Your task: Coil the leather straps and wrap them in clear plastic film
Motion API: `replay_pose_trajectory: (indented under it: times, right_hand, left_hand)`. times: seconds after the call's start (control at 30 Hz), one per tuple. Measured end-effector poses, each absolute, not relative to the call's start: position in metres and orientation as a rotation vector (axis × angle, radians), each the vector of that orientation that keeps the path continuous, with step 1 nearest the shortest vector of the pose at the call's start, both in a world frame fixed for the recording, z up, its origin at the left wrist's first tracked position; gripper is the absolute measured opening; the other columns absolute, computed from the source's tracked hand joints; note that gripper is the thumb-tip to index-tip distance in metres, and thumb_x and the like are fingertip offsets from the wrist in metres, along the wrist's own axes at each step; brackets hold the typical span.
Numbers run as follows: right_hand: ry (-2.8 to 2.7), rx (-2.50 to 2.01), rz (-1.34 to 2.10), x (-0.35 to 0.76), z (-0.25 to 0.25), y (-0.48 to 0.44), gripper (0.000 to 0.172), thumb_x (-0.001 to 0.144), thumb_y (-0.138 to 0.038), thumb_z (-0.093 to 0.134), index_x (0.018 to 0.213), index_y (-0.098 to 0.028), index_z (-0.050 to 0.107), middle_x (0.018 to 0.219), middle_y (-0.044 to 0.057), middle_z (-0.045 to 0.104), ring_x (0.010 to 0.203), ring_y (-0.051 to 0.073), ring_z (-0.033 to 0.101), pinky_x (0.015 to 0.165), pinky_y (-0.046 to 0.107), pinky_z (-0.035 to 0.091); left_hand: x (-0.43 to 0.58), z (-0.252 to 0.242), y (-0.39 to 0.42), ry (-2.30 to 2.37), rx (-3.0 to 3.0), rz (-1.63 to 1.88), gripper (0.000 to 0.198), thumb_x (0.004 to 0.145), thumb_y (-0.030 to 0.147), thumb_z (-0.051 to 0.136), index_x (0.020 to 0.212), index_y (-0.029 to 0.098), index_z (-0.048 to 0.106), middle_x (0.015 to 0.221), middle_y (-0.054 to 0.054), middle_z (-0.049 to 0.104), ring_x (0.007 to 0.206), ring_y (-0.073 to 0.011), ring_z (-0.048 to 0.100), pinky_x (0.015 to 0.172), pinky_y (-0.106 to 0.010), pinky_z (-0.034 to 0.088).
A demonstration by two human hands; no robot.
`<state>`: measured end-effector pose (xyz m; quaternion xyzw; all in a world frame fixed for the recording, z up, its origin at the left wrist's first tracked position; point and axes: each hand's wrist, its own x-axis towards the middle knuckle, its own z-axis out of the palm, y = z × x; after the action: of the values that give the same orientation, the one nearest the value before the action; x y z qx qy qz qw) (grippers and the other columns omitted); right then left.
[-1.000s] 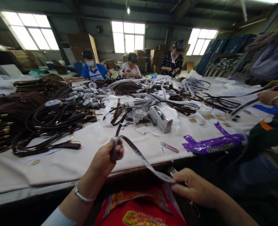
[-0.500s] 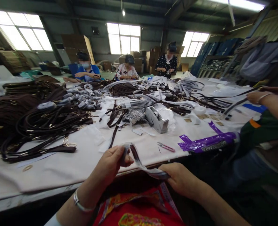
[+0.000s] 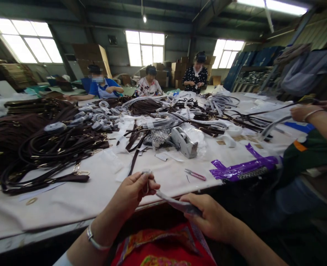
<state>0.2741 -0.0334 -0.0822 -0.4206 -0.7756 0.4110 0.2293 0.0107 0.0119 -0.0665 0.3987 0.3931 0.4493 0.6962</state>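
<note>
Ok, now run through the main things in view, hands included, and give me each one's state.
Left hand, grip closed on the grey-wrapped strap
Right hand, grip closed on the strap
Grey-wrapped strap, spanning both hands
Pink-handled snips, lying on the table
Tape dispenser, on the table
Purple tape, stuck at the table edge
Wrapped coils, rolled up
Dark straps, loosely looped
Ceiling bulb, lit
Tube light, lit

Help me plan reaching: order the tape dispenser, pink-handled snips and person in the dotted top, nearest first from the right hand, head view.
1. Pink-handled snips: just beyond the right hand.
2. Tape dispenser: behind the snips, slightly left.
3. Person in dotted top: across the table.
</note>
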Motion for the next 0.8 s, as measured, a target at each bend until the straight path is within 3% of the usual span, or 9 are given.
replay_pose_trajectory:
  times: [0.13,0.2,0.27,0.33,0.37,0.43,0.53,0.67,0.8]
  right_hand:
    - [-2.127,-1.11,1.383,0.281,-0.09,-0.033,0.088,0.075,-0.04,0.078,0.152,-0.02,0.038,0.144,0.015,0.054,0.126,0.033,0.055,0.106,0.043,0.044]
    - [-2.022,-1.132,1.232,0.267,-0.092,-0.026,0.087,0.08,-0.041,0.073,0.154,-0.017,0.033,0.151,0.017,0.045,0.135,0.033,0.046,0.113,0.048,0.037]
    - [-1.934,-1.083,1.145,0.248,-0.093,-0.017,0.074,0.085,-0.039,0.068,0.15,-0.017,0.039,0.147,0.016,0.05,0.132,0.03,0.048,0.113,0.046,0.036]
    - [-1.857,-0.988,1.253,0.231,-0.094,-0.012,0.044,0.092,-0.041,0.06,0.13,-0.017,0.06,0.114,0.01,0.07,0.103,0.022,0.065,0.096,0.037,0.049]
    - [-1.792,-0.982,1.313,0.226,-0.096,-0.011,0.035,0.096,-0.044,0.054,0.112,-0.016,0.068,0.089,0.006,0.071,0.08,0.017,0.065,0.08,0.031,0.052]
    - [-1.642,-1.05,1.403,0.221,-0.101,-0.013,0.04,0.097,-0.049,0.05,0.082,-0.015,0.065,0.058,-0.002,0.055,0.051,0.01,0.048,0.053,0.023,0.041]
    - [-1.479,-1.184,1.506,0.225,-0.111,-0.016,0.039,0.093,-0.05,0.053,0.073,-0.017,0.056,0.049,-0.008,0.037,0.043,0.007,0.03,0.042,0.022,0.023]
    - [-1.613,-1.381,1.412,0.23,-0.113,-0.016,0.031,0.091,-0.038,0.053,0.07,-0.016,0.06,0.05,-0.006,0.038,0.047,0.008,0.032,0.044,0.022,0.024]
    - [-1.858,-1.459,1.281,0.226,-0.103,-0.018,0.038,0.091,-0.037,0.051,0.061,-0.015,0.057,0.053,-0.003,0.047,0.052,0.009,0.039,0.049,0.023,0.027]
  left_hand:
    - [0.007,-0.063,0.008,0.697,0.741,0.936,0.029,0.083,0.038,0.075,0.088,0.01,0.068,0.058,-0.001,0.063,0.054,-0.0139,0.064,0.051,-0.02,0.048]
    - [0.016,-0.062,-0.001,0.618,0.698,0.815,0.025,0.086,0.034,0.072,0.085,0.009,0.068,0.053,0.002,0.055,0.045,-0.0105,0.058,0.044,-0.017,0.043]
    - [0.024,-0.063,-0.009,0.578,0.655,0.705,0.025,0.087,0.033,0.07,0.082,0.009,0.067,0.051,0.004,0.051,0.039,-0.0086,0.054,0.039,-0.015,0.038]
    - [0.029,-0.066,-0.012,0.572,0.623,0.634,0.027,0.087,0.035,0.07,0.08,0.009,0.066,0.049,0.005,0.048,0.035,-0.0075,0.05,0.037,-0.015,0.035]
    - [0.029,-0.068,-0.012,0.584,0.607,0.623,0.029,0.086,0.037,0.07,0.079,0.009,0.065,0.048,0.005,0.047,0.034,-0.007,0.049,0.036,-0.015,0.034]
    - [0.025,-0.071,-0.008,0.657,0.579,0.671,0.033,0.086,0.042,0.069,0.078,0.011,0.063,0.049,0.005,0.047,0.036,-0.0073,0.049,0.036,-0.015,0.034]
    - [0.013,-0.07,-0.001,0.912,0.684,0.91,0.033,0.089,0.046,0.063,0.086,0.014,0.061,0.06,0.001,0.058,0.053,-0.0124,0.061,0.048,-0.019,0.046]
    - [0.004,-0.057,-0.002,1.291,1.492,1.242,0.026,0.094,0.039,0.057,0.105,0.016,0.063,0.094,-0.009,0.071,0.089,-0.0198,0.067,0.084,-0.033,0.053]
    - [0.015,-0.049,-0.007,1.058,2.373,0.82,0.032,0.087,0.025,0.063,0.118,0.018,0.064,0.124,-0.014,0.065,0.118,-0.0293,0.058,0.103,-0.043,0.043]
